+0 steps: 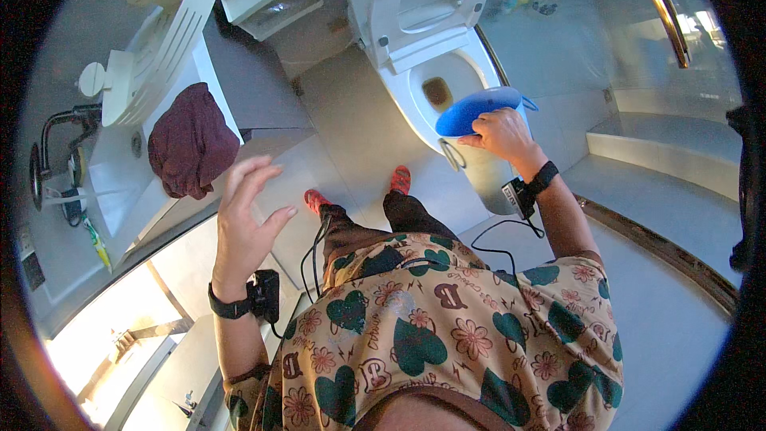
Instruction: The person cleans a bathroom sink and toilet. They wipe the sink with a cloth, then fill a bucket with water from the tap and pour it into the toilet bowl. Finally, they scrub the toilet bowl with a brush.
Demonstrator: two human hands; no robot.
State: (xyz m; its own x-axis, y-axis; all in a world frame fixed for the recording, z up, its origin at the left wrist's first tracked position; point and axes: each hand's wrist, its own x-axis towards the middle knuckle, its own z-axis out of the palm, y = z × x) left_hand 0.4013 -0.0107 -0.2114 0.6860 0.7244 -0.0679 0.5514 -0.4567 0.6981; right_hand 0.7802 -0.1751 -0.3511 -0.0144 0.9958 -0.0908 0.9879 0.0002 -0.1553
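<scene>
My right hand (501,136) grips the rim of a bucket (488,182) with a blue inside and a pale outside. The bucket is tilted, its mouth toward the front of a white toilet bowl (413,93). Brownish stuff shows at the bottom of the bowl, and the toilet seat (383,18) and lid are raised. My left hand (248,221) is in the air with its fingers apart, holding nothing. Near it, a dark maroon cloth (192,143) lies bunched on the edge of a white washbasin (215,81).
A slotted white rack (179,30) and a black faucet (69,120) are by the basin. A toothpaste tube (97,242) lies at the basin's side. Glass with a metal bar (661,3) and a dark floor track (658,245) stand at right, beside a pale step (658,143).
</scene>
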